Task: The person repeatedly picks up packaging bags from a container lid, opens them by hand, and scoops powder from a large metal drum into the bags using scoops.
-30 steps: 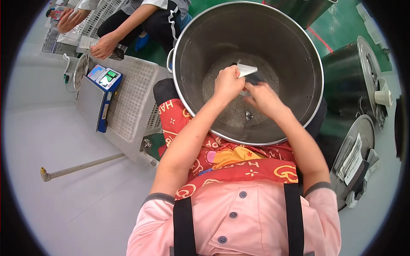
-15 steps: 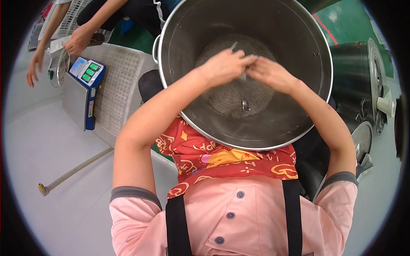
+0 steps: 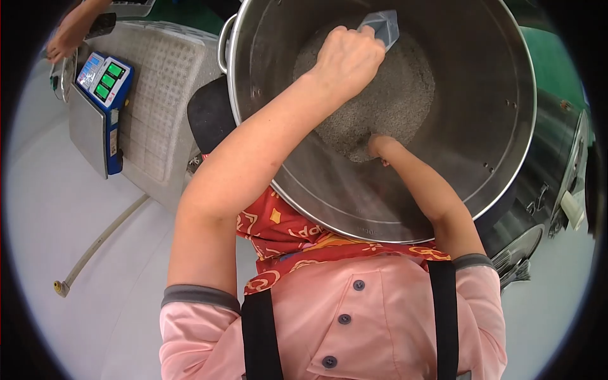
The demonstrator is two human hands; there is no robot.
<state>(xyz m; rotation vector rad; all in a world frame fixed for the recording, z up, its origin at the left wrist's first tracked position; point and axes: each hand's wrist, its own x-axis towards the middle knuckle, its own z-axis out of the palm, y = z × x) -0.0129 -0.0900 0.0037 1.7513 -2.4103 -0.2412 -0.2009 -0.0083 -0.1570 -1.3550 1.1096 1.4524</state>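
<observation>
My left hand (image 3: 352,58) is closed on a small clear-and-grey bag (image 3: 384,28) over the far part of a large steel pot (image 3: 468,95). Grey-brown granules (image 3: 405,95) cover the middle of the pot's bottom. Lower down in the pot, my right hand (image 3: 380,148) is at the near edge of the granules, its fingers curled and partly hidden. A metal scoop showed at this spot earlier; what the hand grips now cannot be made out.
A blue scale (image 3: 104,82) with green displays and a metal plate stands at the left, beside a pale perforated crate surface (image 3: 152,95). Another person's hand (image 3: 63,41) is at the upper left. Another steel pot (image 3: 544,139) stands at the right.
My hands have parted: the left went up and away with the bag, the right went down to the granules. The pot appears larger and nearer. The other person's hands shifted toward the upper left.
</observation>
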